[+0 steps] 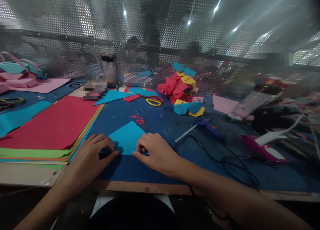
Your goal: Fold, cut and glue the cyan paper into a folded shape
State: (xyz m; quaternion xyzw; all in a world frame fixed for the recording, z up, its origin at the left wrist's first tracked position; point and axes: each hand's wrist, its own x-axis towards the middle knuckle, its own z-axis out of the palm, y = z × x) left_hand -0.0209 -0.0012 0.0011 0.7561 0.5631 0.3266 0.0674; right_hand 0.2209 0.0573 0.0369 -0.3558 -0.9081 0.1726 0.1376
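Observation:
A blue sheet of paper, folded to a point at its far side, lies on the dark blue table near the front edge. At its left corner my left hand has thumb and fingers closed on the paper. My right hand pinches the right part of the near edge, its fingers curled. Between the two hands the near edge runs straight. Small red paper scraps lie just beyond the paper's tip.
Stacked coloured sheets lie at the left. Yellow-handled scissors and a pile of folded shapes are farther back. A blue glue gun with a looping cable and a magenta device are at the right.

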